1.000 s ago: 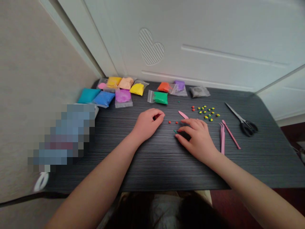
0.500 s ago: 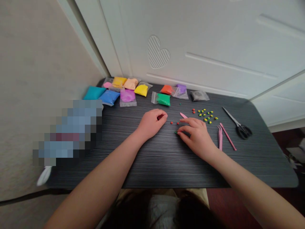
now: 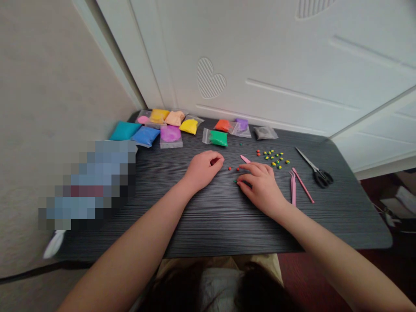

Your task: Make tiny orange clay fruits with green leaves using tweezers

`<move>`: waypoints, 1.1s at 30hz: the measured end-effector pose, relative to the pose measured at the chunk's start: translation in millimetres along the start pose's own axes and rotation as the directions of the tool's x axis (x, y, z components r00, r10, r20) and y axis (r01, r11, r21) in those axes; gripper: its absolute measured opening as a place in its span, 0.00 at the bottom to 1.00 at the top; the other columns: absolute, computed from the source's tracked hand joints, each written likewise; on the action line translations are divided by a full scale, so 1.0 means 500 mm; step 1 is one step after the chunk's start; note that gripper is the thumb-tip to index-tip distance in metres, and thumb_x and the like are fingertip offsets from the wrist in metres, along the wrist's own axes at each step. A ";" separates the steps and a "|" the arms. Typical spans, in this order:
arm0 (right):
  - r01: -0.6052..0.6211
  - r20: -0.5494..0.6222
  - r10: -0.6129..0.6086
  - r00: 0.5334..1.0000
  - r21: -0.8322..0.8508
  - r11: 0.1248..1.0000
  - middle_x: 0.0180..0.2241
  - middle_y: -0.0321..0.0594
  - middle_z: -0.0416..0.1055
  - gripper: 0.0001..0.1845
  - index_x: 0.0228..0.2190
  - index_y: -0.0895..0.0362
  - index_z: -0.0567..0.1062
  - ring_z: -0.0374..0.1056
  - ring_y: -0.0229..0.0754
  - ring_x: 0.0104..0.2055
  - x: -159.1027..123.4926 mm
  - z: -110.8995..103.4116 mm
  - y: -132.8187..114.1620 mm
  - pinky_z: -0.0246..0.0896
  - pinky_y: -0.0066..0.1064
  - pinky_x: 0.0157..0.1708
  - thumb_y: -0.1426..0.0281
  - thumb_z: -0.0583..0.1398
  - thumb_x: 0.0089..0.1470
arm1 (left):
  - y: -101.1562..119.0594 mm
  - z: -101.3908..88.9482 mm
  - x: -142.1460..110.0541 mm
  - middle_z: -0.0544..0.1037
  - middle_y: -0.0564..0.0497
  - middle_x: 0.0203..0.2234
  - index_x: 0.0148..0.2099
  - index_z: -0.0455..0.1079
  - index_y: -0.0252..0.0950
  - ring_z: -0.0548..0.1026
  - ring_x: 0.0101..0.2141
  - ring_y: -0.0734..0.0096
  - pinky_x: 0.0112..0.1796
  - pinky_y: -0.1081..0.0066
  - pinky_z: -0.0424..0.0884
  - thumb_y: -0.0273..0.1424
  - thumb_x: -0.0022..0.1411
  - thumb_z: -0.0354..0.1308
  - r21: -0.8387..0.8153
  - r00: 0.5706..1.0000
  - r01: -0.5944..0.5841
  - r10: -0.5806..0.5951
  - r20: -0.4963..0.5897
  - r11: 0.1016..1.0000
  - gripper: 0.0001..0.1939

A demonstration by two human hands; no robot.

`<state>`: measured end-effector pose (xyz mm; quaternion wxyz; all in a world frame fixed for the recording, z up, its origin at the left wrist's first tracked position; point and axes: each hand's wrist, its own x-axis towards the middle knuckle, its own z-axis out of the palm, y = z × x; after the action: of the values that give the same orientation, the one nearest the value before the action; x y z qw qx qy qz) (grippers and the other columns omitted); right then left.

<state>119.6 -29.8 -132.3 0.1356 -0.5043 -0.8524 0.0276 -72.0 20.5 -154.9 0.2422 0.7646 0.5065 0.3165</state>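
My left hand rests on the dark table, its thumb and forefinger curled into a closed pinch. Anything between those tips is too small to make out. My right hand is low over the tabletop, with a tiny piece of green clay at the tips of its thumb and forefinger. Another finger of this hand reaches close to a small red clay ball. A second red ball lies between the hands. Partly covered by the right hand is a pink clay tool.
Several yellow-green clay bits and two red bits lie right of centre. Pink tweezers, a pink stick and scissors are farther right. Bagged clay, including a green packet, lines the back. A blurred-out object occupies the left.
The camera view has shifted slightly, so the whole scene appears a little farther left. Both hands keep nearly the same pose and place on the table.
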 end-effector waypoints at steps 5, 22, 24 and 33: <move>0.048 0.018 -0.048 0.999 -0.024 0.999 0.48 0.34 0.64 0.08 0.31 0.51 0.73 0.54 0.43 0.52 0.002 -0.017 0.021 0.43 0.42 0.50 0.67 0.53 0.53 | -0.001 0.000 0.001 0.75 0.52 0.29 0.34 0.70 0.36 0.70 0.31 0.72 0.34 0.72 0.63 0.32 0.57 0.47 0.006 1.000 -0.003 0.003 0.000 1.000 0.11; 0.105 0.082 -0.101 0.992 -0.051 0.993 0.47 0.34 0.64 0.09 0.32 0.50 0.73 0.54 0.44 0.51 0.010 -0.010 0.020 0.41 0.44 0.51 0.66 0.53 0.53 | 0.001 0.000 0.002 0.74 0.52 0.29 0.33 0.70 0.36 0.70 0.31 0.72 0.33 0.73 0.63 0.32 0.57 0.47 0.001 1.000 0.000 0.000 -0.002 1.000 0.11; 0.126 0.087 -0.121 0.989 -0.055 0.990 0.47 0.35 0.64 0.09 0.32 0.51 0.73 0.54 0.44 0.51 0.011 -0.014 0.023 0.40 0.44 0.51 0.67 0.52 0.54 | 0.001 -0.001 0.002 0.74 0.52 0.29 0.33 0.70 0.36 0.70 0.31 0.72 0.34 0.73 0.63 0.32 0.57 0.47 -0.002 1.000 -0.002 0.002 -0.003 1.000 0.11; 0.238 0.118 -0.225 0.967 -0.115 0.964 0.50 0.37 0.62 0.09 0.32 0.52 0.72 0.54 0.43 0.52 0.013 -0.056 0.054 0.40 0.44 0.52 0.66 0.52 0.54 | 0.000 0.000 0.001 0.74 0.52 0.29 0.33 0.70 0.36 0.70 0.32 0.71 0.34 0.72 0.64 0.31 0.57 0.47 0.003 1.000 -0.003 0.003 0.008 1.000 0.11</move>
<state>147.1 -13.4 -109.0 0.0607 -0.4065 -0.9115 -0.0168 -72.0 21.1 -154.9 0.2423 0.7670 0.5049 0.3130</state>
